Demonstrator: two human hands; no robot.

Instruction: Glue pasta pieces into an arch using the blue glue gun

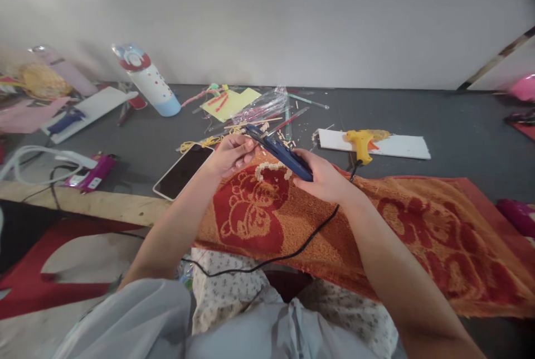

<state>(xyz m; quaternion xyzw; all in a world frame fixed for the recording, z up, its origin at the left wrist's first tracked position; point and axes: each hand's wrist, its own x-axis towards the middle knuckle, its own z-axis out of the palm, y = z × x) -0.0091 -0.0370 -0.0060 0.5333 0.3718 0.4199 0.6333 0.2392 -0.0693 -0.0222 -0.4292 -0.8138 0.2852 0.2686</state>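
Note:
My right hand is wrapped round the handle end of a dark blue tool, which looks like pliers or a cutter and slants up to the left. At the tool's far tip is my left hand, its thumb and fingertips pinched together on something too small to make out. Below the tool, a string of small pale pieces lies on an orange and red towel. Small cut bits are scattered just behind the tool.
A phone lies left of the towel. A yellow glue gun rests on a white board. Behind are plastic wrap, yellow paper and a bottle. A black cable crosses the towel. A purple power strip sits left.

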